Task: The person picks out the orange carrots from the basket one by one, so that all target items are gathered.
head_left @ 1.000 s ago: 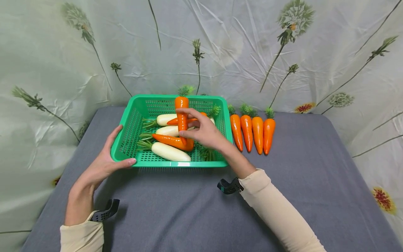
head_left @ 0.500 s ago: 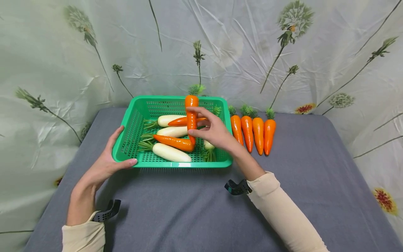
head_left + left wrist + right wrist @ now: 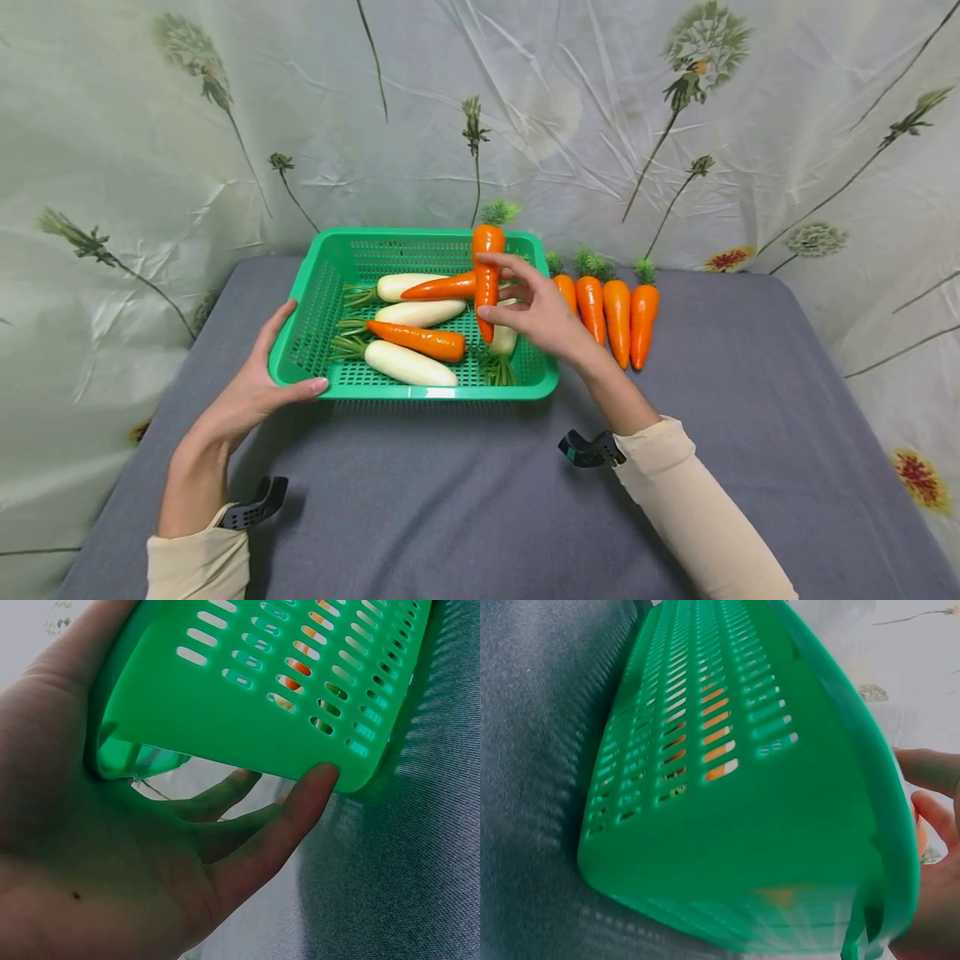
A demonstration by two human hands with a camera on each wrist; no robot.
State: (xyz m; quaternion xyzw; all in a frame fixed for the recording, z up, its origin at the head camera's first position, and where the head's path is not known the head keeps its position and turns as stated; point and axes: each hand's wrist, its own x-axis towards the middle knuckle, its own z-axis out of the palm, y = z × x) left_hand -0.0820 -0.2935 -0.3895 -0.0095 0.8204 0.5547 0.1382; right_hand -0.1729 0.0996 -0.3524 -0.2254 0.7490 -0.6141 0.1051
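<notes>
My right hand [image 3: 551, 321] pinches an orange carrot [image 3: 489, 242] upright, leafy end up, above the right part of a green plastic basket [image 3: 435, 393]. My left hand [image 3: 251, 383] holds the basket's left end, thumb on the front rim and fingers along the outer side. Inside the basket lie two carrots, one in front [image 3: 427, 340] and one farther back [image 3: 442, 287], among several white radishes [image 3: 408, 364]. In the right wrist view the basket wall hides most of the held carrot and part of the right hand [image 3: 939, 832].
Several carrots [image 3: 617, 308] stand in a row on the table right of the basket, tips toward me; my right hand partly covers the leftmost. Grey cloth [image 3: 450, 483] covers the table. A flower-printed curtain [image 3: 555, 108] hangs behind.
My right hand has moved right with the carrot, from over the basket's middle to its right part, uncovering the front carrot in the basket. My left hand stays on the basket.
</notes>
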